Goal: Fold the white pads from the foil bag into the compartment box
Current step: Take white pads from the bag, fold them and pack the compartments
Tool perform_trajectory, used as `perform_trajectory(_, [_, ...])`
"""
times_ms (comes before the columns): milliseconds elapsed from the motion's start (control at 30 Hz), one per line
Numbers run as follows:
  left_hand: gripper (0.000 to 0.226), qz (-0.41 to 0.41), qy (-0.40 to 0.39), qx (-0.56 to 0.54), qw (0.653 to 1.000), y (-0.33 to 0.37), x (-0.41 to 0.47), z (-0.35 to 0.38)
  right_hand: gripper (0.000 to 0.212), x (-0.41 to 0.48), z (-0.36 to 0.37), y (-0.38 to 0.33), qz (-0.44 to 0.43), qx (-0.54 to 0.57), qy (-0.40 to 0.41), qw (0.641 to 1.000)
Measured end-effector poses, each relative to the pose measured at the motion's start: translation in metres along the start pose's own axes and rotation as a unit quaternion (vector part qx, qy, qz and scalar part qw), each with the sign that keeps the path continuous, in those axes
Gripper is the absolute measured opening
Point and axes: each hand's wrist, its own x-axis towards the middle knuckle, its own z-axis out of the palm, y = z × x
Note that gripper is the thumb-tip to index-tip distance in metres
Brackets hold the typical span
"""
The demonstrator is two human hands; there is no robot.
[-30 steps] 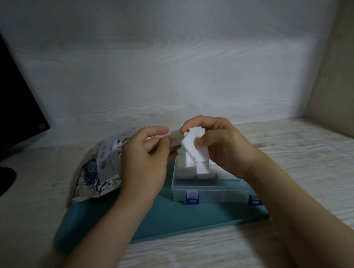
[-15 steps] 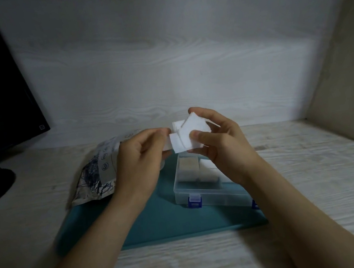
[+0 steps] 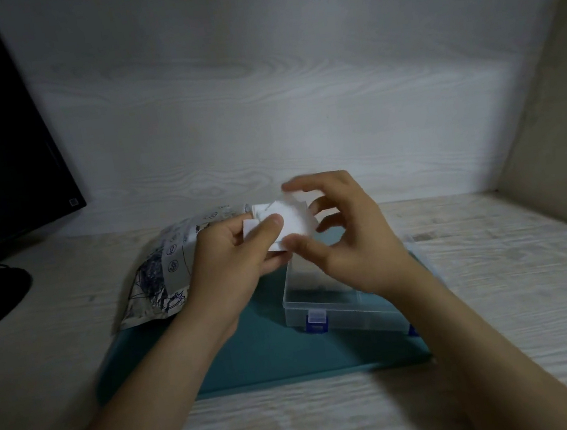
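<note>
Thumb of left hand (image 3: 230, 258) now atop white pad (image 3: 288, 219), right hand (image 3: 351, 238) cupped around.

The left hand (image 3: 230, 258) and right hand (image 3: 347, 238) are bare. The left forearm (image 3: 146, 390) and right forearm (image 3: 476, 351) run uncovered from wrist to the view's lower edge. Nails look short and plain, though blur on the right fingertips (image 3: 289, 187) leaves that unsure.

Dim, cool light here; a paler band lies across the white wood-grain back wall (image 3: 298, 121). The square white pad (image 3: 290, 219) I hold shines brightest. My right hand (image 3: 351, 241) blurs at the fingers, my left hand (image 3: 226, 259) less. Corners darken and bend.
</note>
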Motion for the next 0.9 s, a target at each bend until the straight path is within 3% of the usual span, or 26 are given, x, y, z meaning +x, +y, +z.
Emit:
perform_trajectory(200, [0.019, -0.040, -0.010, -0.016, 0.999, 0.0015, 0.0020, 0.0020, 0.049, -0.0018, 0.0034, 0.0047, -0.042, -0.127, -0.016, 0.991])
perform_trajectory(433, [0.023, -0.065, -0.023, -0.029, 0.997, -0.0029, 0.0045, 0.0016, 0.046, -0.0018, 0.0046, 0.0019, -0.064, -0.151, -0.005, 0.986])
perform_trajectory(667, [0.030, -0.085, -0.012, -0.065, 0.994, 0.0025, 0.0034, 0.0018, 0.027, -0.0015, 0.0001, -0.0009, -0.073, -0.119, -0.009, 0.990])
perform_trajectory(900, [0.019, -0.069, 0.020, -0.036, 0.997, 0.0005, 0.0041, -0.0017, 0.021, -0.0012, -0.0024, -0.0004, -0.071, -0.115, -0.014, 0.991])
